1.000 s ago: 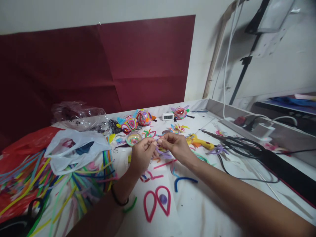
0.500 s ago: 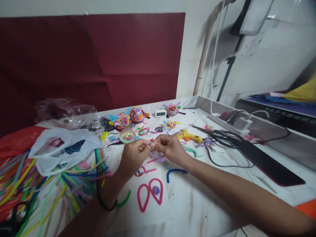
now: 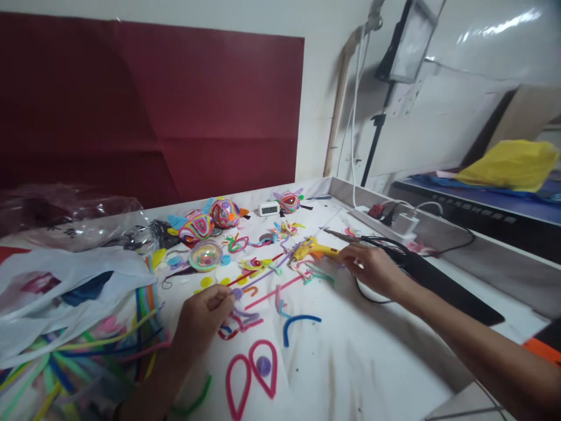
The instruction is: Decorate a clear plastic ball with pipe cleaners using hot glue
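Note:
My left hand [image 3: 205,313] pinches a small purple coiled disc [image 3: 237,293] between thumb and fingertips, low over the white sheet. A thin purple pipe cleaner [image 3: 267,272] stretches from beside the disc toward the glue gun. Over on the right, my right hand [image 3: 372,266] has its curled fingers at the handle end of the yellow glue gun [image 3: 313,250], which lies on the table. Below the left hand are two pink pipe-cleaner teardrops [image 3: 239,386], the right one with a purple coil [image 3: 263,366] inside. A blue curved piece [image 3: 302,319] lies beside them.
Colourful pipe-cleaner fish [image 3: 193,227] and a small digital timer [image 3: 269,209] stand at the back. Left are a white plastic bag [image 3: 127,275] and loose pipe cleaners [image 3: 56,362]. A clear round dish [image 3: 205,256], scissors [image 3: 342,235] and a power strip [image 3: 385,225] also lie about.
My hands, together before, have come apart. The right hand has moved right to the glue gun handle; the left keeps the purple coil. The camera view has shifted right.

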Demonstrator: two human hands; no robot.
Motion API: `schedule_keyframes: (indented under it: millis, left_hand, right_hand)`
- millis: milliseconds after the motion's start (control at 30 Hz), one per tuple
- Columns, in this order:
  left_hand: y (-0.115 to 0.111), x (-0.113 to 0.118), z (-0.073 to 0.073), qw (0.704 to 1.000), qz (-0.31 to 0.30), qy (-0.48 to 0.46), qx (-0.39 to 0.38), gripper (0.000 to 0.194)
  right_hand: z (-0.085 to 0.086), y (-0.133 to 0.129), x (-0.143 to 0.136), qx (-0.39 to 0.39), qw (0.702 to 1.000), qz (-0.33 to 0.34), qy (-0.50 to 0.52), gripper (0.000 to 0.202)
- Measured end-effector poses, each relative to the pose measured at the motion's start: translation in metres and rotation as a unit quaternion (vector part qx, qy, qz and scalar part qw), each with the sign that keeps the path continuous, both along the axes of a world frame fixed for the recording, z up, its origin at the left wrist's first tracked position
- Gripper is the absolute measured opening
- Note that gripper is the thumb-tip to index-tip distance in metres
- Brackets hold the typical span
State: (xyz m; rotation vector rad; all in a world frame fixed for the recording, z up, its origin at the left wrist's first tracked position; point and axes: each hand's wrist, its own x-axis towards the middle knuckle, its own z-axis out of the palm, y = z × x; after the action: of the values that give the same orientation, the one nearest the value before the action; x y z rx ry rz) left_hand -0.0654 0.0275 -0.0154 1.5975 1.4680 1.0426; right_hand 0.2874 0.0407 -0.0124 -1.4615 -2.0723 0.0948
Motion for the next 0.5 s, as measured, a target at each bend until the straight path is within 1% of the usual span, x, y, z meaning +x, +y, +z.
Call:
schedule_keyframes:
  millis: [67,167,267,367,433,500]
  left_hand:
    - [-0.001,0.001,-0.001,1.000,0.005,-0.001,0.000,0.025]
    - [-0.002,0.001,-0.004,1.000,0.014,0.005,-0.003,0.026]
    - [-0.004,-0.001,-0.005,1.000,0.023,0.013,-0.010,0.026]
    - [-0.006,-0.003,-0.004,0.999,0.031,0.009,-0.012,0.028]
    - [-0.007,-0.003,-0.004,0.999,0.039,0.004,-0.014,0.029]
    - [-0.007,-0.002,-0.005,0.999,0.046,0.004,-0.015,0.029]
  right_hand:
    - [0.001,0.008,0.016,-0.001,0.999,-0.027,-0.046,0.023]
    - [0.006,0.022,0.024,-0.011,0.994,-0.047,-0.099,0.020]
    - [0.020,0.032,0.032,-0.014,0.988,-0.080,-0.130,0.020]
    - [0.031,0.036,0.054,-0.021,0.978,-0.139,-0.154,0.023]
    - [0.031,0.036,0.074,-0.044,0.967,-0.176,-0.181,0.020]
    - [0.023,0.035,0.093,-0.082,0.954,-0.195,-0.212,0.012]
